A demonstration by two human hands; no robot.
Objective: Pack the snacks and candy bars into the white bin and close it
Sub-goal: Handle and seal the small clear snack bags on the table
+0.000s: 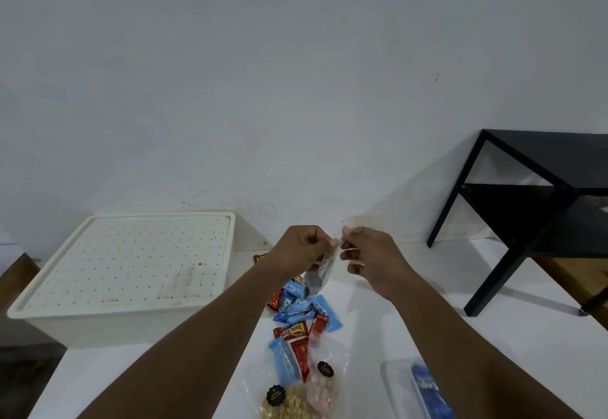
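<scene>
While your left hand (301, 247) and right hand (370, 255) pinch a bag (316, 282) by its top, above the bars (296, 311), the lidded bin (131, 264) sits at the desk (493, 353) left edge.

Lidded white bin (131, 328) left of scattered candy bars (295, 331).

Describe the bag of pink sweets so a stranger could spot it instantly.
Right of the lidded white bin, candy bars trail toward the camera. At its near end lie two clear bags with black stickers; the pink sweets bag is the right one, beside the yellow snack bag.
</scene>
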